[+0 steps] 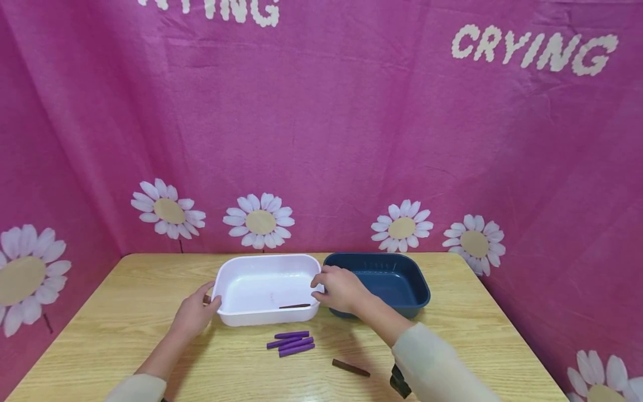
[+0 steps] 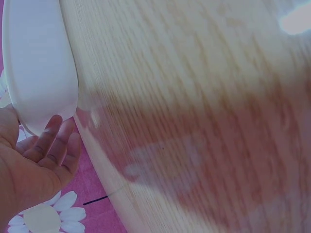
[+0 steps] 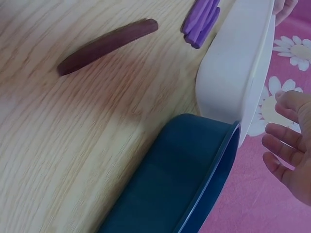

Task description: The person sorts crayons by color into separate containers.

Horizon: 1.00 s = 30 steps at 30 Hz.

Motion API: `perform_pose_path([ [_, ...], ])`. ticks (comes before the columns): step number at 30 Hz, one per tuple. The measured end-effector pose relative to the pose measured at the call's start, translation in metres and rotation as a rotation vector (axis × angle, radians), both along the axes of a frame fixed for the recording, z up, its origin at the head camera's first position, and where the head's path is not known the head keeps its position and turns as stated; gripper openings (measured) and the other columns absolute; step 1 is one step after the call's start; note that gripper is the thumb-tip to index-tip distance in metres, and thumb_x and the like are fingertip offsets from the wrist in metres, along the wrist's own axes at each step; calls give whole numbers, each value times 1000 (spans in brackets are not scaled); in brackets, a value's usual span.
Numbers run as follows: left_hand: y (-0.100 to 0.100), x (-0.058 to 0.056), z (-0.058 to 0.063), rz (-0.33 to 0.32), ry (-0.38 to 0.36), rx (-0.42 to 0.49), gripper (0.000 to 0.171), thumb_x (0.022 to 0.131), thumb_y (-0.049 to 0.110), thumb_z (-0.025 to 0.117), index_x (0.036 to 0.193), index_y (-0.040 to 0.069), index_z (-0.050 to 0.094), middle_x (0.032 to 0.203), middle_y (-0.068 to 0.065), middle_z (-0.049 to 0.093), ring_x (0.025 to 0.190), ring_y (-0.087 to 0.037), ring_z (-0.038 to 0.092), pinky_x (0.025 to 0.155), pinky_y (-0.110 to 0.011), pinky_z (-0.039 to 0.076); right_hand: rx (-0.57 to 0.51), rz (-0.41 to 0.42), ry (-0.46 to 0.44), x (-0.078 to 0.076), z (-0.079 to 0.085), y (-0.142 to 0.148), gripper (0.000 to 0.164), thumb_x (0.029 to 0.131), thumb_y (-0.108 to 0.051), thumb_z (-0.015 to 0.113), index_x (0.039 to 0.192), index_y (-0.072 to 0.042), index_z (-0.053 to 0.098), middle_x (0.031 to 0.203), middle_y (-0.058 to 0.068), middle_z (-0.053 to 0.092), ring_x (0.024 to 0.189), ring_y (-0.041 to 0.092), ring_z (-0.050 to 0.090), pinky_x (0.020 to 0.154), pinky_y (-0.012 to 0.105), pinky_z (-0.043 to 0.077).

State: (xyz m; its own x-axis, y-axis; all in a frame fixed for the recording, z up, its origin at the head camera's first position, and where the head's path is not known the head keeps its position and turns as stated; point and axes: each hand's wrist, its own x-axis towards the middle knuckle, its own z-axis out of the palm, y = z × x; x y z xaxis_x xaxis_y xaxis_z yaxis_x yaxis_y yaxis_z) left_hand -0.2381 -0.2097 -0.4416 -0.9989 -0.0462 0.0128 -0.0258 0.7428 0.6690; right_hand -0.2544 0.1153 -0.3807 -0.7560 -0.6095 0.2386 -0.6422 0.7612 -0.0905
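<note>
My left hand (image 1: 195, 312) holds the left end of a white plastic tub (image 1: 266, 318), with the thumb at the rim and the fingers round the outside. In the left wrist view the fingertips (image 2: 54, 121) lie against the tub's end wall. My right hand (image 1: 339, 287) hovers at the tub's right end, fingers loosely bent with nothing between them. A slim brown crayon (image 1: 294, 306) lies inside the white tub along its near wall. On the table in front, several purple crayons (image 1: 296, 345) lie side by side, and another brown crayon (image 1: 350, 367) is to their right.
A dark blue tub (image 1: 422, 290) stands right beside the white one, partly behind my right forearm. Both stand towards the back of the wooden table (image 1: 241, 368). A pink cloth (image 1: 321, 139) with daisies hangs behind it and at the sides.
</note>
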Motion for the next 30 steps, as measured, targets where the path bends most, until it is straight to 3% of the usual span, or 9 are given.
perform_pose_path([
  [8,1,1,1,6,0,-6,55,93,23,50,138,-5,36,97,-19,59,82,-24,56,62,-29,46,-13,36,19,9,-1,14,16,83,-27,68,93,-16,72,80,-2,59,67,9,49,59,23,41],
  [20,1,1,0,9,-16,-3,55,93,23,50,139,-4,35,98,-20,60,80,-23,56,60,-28,45,-32,18,-1,22,-10,36,14,83,-27,69,92,-17,73,79,-6,57,66,6,48,59,20,42],
  [30,0,2,-1,7,-15,-5,56,93,24,49,139,-4,34,100,-21,60,81,-24,56,59,-27,45,-60,16,-96,41,-19,52,15,84,-26,68,95,-15,72,85,-3,60,68,4,48,61,20,42],
])
